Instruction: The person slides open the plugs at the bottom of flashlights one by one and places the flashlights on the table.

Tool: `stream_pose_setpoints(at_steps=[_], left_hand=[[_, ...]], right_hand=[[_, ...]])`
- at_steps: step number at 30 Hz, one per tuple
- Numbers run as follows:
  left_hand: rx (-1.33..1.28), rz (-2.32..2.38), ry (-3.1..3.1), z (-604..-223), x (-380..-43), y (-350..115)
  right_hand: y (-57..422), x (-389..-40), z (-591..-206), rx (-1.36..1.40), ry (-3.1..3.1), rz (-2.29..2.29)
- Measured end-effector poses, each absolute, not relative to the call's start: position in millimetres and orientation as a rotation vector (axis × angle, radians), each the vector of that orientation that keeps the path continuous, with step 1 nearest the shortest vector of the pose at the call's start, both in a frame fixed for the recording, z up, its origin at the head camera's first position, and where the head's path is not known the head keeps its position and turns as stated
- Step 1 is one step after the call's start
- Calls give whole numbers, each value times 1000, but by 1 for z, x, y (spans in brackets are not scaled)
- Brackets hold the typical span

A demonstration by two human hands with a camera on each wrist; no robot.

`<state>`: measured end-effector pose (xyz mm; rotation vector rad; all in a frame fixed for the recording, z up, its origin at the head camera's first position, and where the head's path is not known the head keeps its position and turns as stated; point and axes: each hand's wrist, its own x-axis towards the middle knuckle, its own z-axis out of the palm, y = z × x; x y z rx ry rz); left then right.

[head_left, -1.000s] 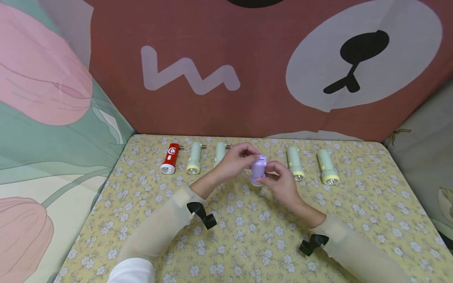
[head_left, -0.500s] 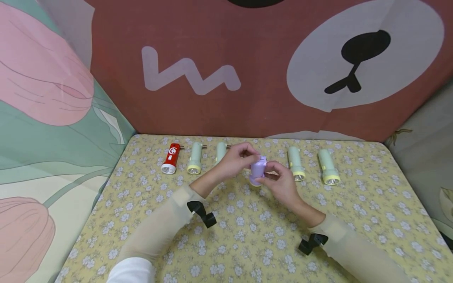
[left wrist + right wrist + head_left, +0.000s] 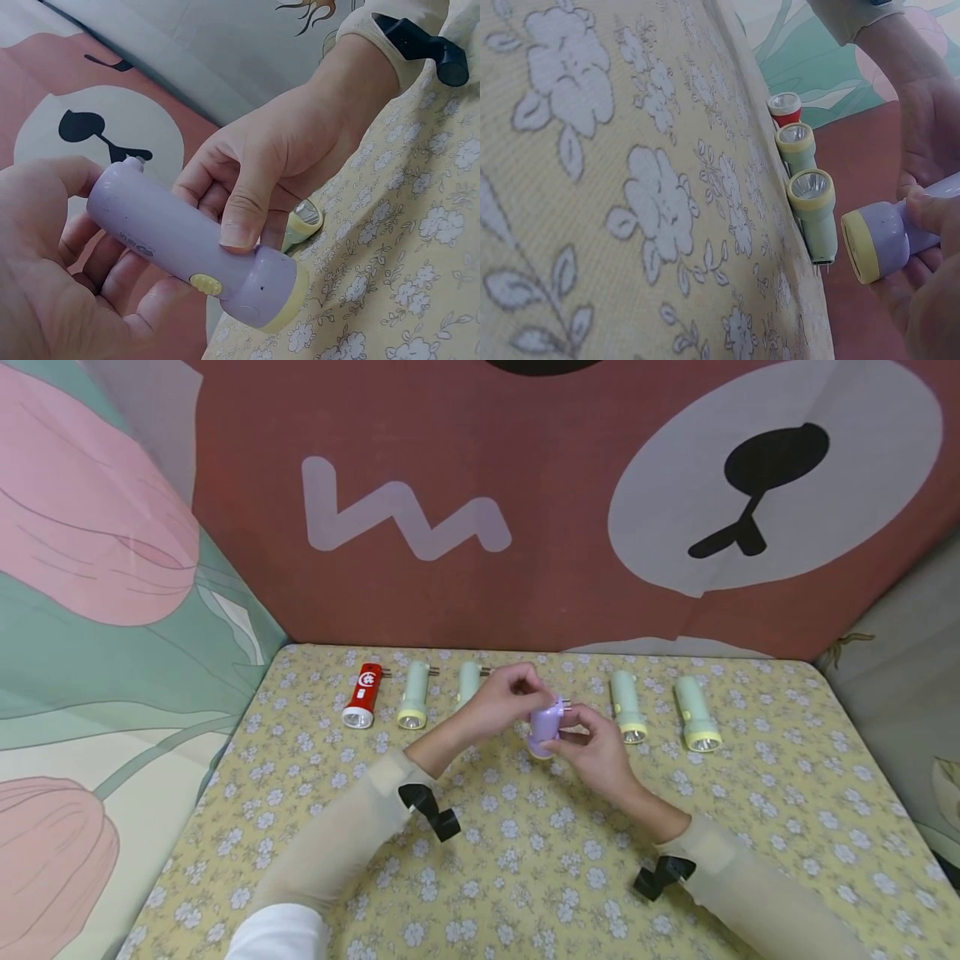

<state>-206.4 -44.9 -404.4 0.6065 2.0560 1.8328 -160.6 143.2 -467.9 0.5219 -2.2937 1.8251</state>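
Between my two hands is a purple flashlight with a pale yellow rim and a yellow switch, held above the table with its lamp end tilted down. My left hand grips it at the tail end, where metal prongs stick out to the right in the head view. Nearer the lamp end, my right hand pinches the body, its thumb lying along the side in the left wrist view. The right wrist view shows the yellow rim and my right fingers round the barrel.
A red flashlight and two mint green flashlights lie to the left. Two more mint green flashlights lie to the right. All rest on a flowered yellow tablecloth, before a brown printed backdrop.
The purple flashlight has turned slightly in my hands, its lamp end shifting a little left. Metal prongs now show at the right of its tail. The other flashlights stay put.
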Motion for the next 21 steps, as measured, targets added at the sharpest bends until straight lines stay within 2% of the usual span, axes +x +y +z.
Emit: stream_pose_setpoints(at_steps=[6, 21], left_hand=[[602, 1815, 2057, -404, -207, -45], [582, 1782, 2096, -401, -204, -42]], right_hand=[[147, -166, -481, 538, -2286, 1833], [150, -166, -480, 549, -2303, 1869]])
